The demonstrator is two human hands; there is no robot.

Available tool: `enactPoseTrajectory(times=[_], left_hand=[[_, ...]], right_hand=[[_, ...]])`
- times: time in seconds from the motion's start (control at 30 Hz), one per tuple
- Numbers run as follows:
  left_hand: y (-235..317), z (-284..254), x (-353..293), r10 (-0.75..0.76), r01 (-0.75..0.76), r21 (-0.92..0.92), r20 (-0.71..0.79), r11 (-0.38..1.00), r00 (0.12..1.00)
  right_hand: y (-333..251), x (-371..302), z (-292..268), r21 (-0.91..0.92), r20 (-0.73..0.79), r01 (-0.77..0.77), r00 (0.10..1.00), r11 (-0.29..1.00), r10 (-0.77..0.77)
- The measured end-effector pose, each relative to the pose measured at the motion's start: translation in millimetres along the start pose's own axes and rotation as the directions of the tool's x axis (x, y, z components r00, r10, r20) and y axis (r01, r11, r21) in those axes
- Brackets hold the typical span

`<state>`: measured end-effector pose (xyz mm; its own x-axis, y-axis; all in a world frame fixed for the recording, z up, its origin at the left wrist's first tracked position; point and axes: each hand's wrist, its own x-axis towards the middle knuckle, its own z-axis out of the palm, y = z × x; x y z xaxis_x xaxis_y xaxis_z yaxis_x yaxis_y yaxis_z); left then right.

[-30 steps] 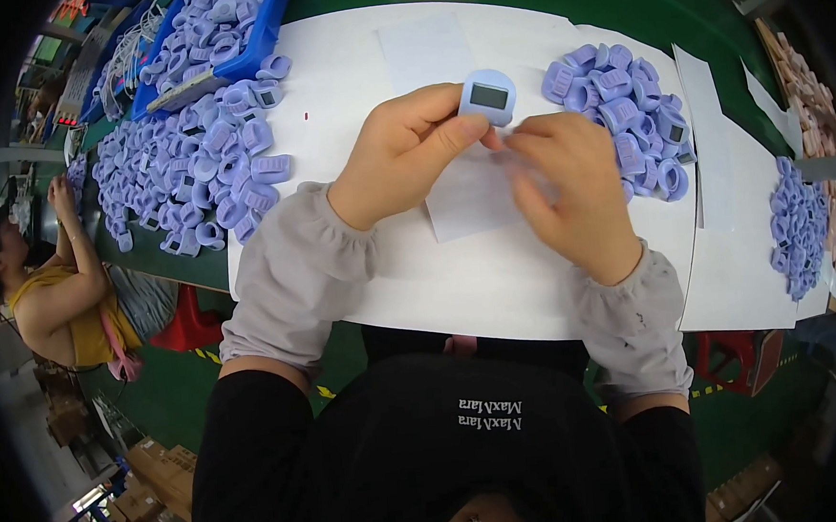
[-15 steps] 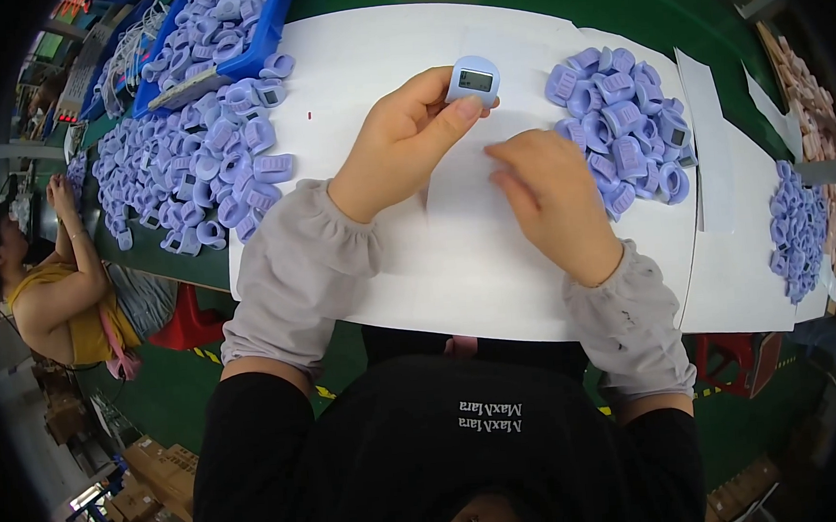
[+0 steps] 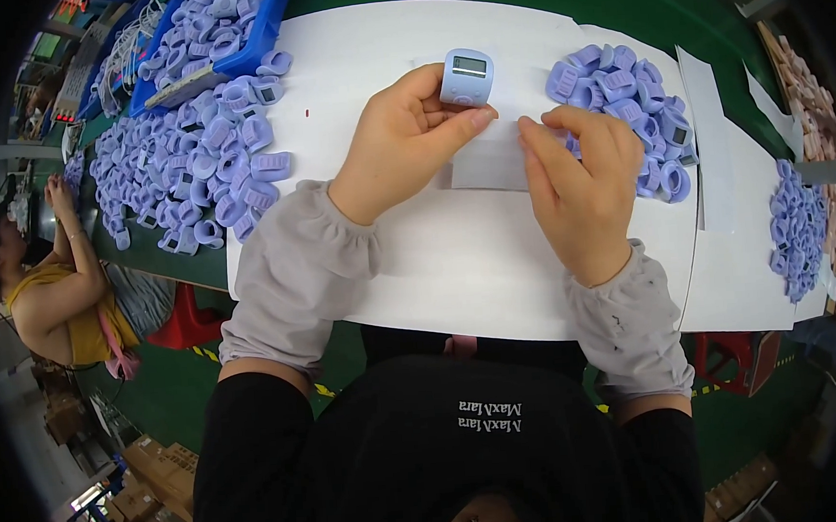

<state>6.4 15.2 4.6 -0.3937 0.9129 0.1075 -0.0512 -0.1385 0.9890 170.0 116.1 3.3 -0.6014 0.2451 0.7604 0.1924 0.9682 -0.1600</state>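
My left hand [image 3: 401, 138] holds up a lavender finger tally counter [image 3: 465, 76] between thumb and fingers. Its small grey display and round button face me. Beside it, my right hand [image 3: 590, 179] hovers over the table with its fingers bent and apart, and nothing shows in it. A pale sheet [image 3: 489, 169] lies on the white table surface between my hands. Just behind my right hand sits a heap of similar counters [image 3: 623, 86], partly covered by its fingers.
A larger pile of lavender counters [image 3: 197, 169] spreads at the left, below a blue bin [image 3: 274, 21] full of more. Another heap [image 3: 799, 228] lies far right. A tiny red piece [image 3: 307, 113] rests on the white table [image 3: 419, 270]. Another person [image 3: 66, 302] sits at far left.
My right hand has drawn away to the right from the counter, its fingers more raised. The counter has tipped in my left hand, so its button now shows.
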Motion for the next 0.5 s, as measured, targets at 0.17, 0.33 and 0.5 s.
enactPoseTrajectory(times=[0.17,0.33,0.5], left_hand=[[-0.2,0.3,-0.3,-0.001,0.001,-0.008,-0.002,1.0,1.0],[0.4,-1.2,-2.6,0.016,-0.023,0.102,0.067,0.995,0.998],[1.9,-6.9,-2.4,-0.061,0.022,0.246,0.153,0.969,0.986]], right_hand=[[-4.9,0.3,-2.9,0.098,0.032,-0.1,0.995,0.99,0.097],[0.5,-2.4,-4.6,0.306,0.166,-0.312,0.948,0.899,0.272],[6.5,-1.0,-13.6,0.689,0.299,-0.434,0.9,0.58,0.318]])
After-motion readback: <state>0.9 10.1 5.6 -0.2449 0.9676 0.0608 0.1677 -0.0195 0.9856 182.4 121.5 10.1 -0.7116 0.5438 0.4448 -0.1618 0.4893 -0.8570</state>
